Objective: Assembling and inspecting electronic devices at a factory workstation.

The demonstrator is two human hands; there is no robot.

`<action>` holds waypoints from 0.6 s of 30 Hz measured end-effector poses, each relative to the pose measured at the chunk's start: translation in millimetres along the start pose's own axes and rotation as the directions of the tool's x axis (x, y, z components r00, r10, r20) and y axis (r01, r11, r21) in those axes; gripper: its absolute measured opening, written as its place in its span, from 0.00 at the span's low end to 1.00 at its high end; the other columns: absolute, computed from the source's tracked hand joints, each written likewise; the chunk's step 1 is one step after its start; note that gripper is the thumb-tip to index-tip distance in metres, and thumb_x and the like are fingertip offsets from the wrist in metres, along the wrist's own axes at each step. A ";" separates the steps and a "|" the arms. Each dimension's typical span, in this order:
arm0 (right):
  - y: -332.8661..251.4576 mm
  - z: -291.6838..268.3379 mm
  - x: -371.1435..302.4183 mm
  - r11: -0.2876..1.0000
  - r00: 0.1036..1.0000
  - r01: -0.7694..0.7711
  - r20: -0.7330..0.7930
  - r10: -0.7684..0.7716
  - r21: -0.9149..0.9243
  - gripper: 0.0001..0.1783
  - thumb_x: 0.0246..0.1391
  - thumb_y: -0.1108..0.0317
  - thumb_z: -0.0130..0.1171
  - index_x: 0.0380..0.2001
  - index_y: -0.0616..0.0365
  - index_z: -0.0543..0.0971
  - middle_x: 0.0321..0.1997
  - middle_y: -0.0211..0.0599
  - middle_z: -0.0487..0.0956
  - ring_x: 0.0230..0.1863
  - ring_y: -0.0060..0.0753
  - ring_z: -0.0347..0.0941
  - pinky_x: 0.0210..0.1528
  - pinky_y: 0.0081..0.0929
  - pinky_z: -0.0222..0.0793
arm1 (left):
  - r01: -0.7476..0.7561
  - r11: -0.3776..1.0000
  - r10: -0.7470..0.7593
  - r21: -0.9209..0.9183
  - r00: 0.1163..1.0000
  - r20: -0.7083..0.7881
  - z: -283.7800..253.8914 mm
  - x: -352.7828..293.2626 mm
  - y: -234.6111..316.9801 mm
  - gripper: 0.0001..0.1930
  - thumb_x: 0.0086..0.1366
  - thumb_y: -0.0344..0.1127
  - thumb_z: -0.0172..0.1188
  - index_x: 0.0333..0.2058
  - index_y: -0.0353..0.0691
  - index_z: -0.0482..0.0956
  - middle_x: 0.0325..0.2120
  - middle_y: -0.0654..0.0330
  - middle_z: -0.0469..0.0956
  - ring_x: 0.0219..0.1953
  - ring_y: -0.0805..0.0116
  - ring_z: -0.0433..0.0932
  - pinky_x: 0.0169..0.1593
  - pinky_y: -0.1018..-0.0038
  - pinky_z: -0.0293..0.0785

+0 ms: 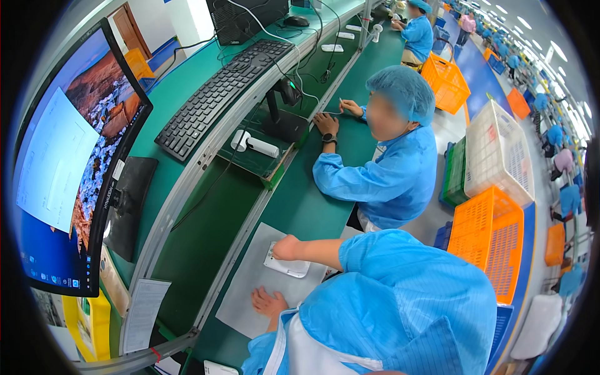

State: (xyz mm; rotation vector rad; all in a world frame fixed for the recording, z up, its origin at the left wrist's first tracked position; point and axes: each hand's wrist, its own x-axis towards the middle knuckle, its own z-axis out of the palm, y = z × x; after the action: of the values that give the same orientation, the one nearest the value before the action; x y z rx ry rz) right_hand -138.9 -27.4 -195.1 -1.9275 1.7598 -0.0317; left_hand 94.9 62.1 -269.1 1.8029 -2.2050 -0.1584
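Observation:
My left hand lies on a pale grey sheet on the green bench, its fingers spread and nothing in them. Above and to its right, my right hand is closed in a fist at the upper left end of a white, flat, rounded plastic housing. That housing rests on the same sheet, and the fist covers part of it. Whatever the fist's fingers may hold is hidden. Both my arms wear blue sleeves.
A co-worker in blue sits at the bench to the right. A monitor and a keyboard stand on the raised shelf. Below it sits a white cylindrical device. Orange crates and a white crate stand behind the seats.

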 end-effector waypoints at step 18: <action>-2.6 -1.7 -0.3 1.000 0.999 -0.005 0.031 0.005 0.004 0.18 0.50 0.57 0.44 0.22 0.54 0.80 0.29 0.40 0.80 0.32 0.45 0.77 0.30 0.44 0.72 | -0.003 1.000 0.003 0.021 1.000 0.018 -0.5 -1.0 -5.1 0.29 0.52 0.42 0.55 0.53 0.41 0.63 0.56 0.50 0.60 0.63 0.51 0.51 0.62 0.52 0.45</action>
State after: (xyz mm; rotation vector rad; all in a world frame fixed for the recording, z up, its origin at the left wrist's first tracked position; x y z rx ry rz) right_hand -137.2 -27.7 -192.5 -1.9105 1.7432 -0.0030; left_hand 100.0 62.0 -270.1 1.8155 -2.2296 -0.1523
